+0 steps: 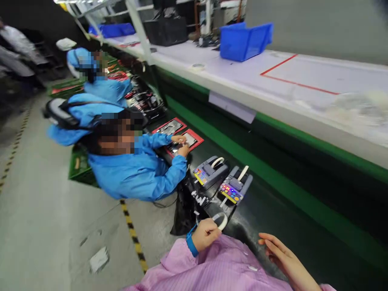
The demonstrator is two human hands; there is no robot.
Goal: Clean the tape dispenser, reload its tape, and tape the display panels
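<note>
My left hand [206, 235], with a blue wrist strap [191, 243], is closed at the front edge of the dark bench. Its curled fingers meet a white roll of tape [224, 222], partly hidden behind them. My right hand [278, 251] hovers over the bench to the right, fingers stretched out, with nothing visible in it. Beyond the left hand are two grey tape dispensers, the nearer one [235, 186] with lit buttons and the other [209, 171] to its left. Each carries a white roll, and a short strip sticks out of the nearer one's front.
A co-worker in blue [133, 173] works at the left over red trays [194, 138]; another person [104, 89] sits farther back. A black bag [184, 206] hangs at the bench edge. The raised white shelf [303, 105] bears a blue bin [244, 42]. Cables run beside the dispensers.
</note>
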